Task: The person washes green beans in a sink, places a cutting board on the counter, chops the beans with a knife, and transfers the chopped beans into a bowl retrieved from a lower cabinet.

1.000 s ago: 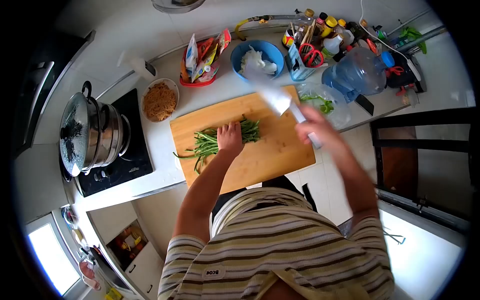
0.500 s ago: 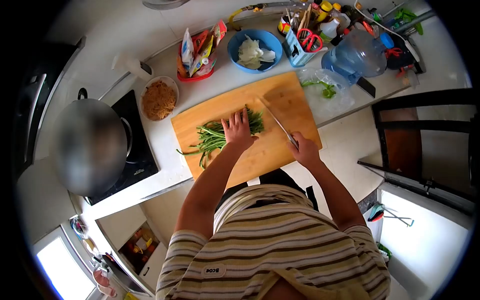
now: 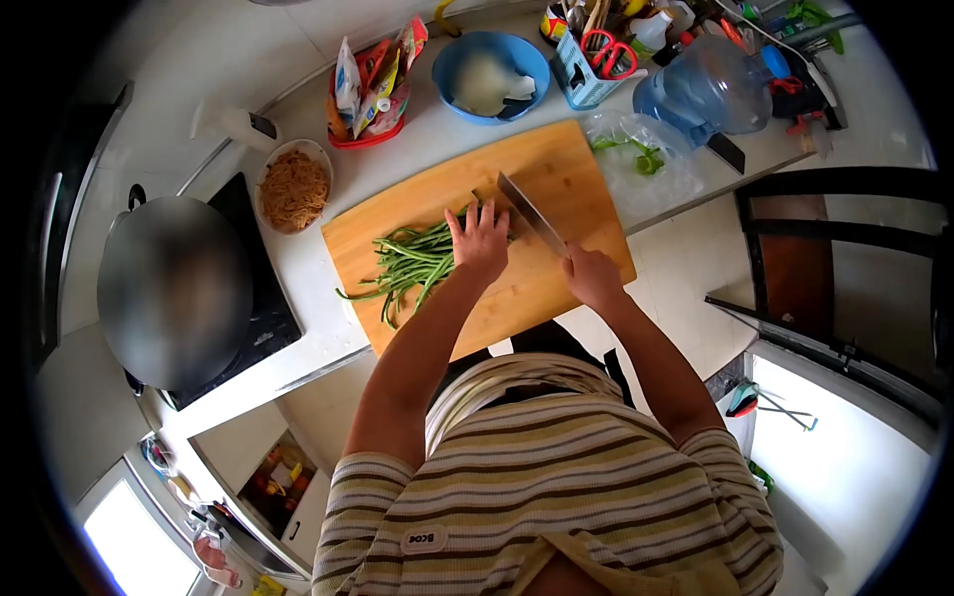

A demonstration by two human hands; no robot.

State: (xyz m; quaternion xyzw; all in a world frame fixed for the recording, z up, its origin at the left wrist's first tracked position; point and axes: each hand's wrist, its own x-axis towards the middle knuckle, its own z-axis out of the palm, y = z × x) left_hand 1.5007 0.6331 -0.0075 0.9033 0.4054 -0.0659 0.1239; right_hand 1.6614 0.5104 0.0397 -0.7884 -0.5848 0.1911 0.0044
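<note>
Green beans beside knife (shirt: "BCOE")

Green beans, blue bowl, red-handled scissors, shirt striped brown, white and olive, black stove

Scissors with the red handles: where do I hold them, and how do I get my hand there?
I'd pinch the red loops, coming from above and from the front. The loops stick up out of the holder, while the blades are out of sight, seemingly pointing down inside it. The wooden sticks crowd the back, so the front looks easier.
</note>
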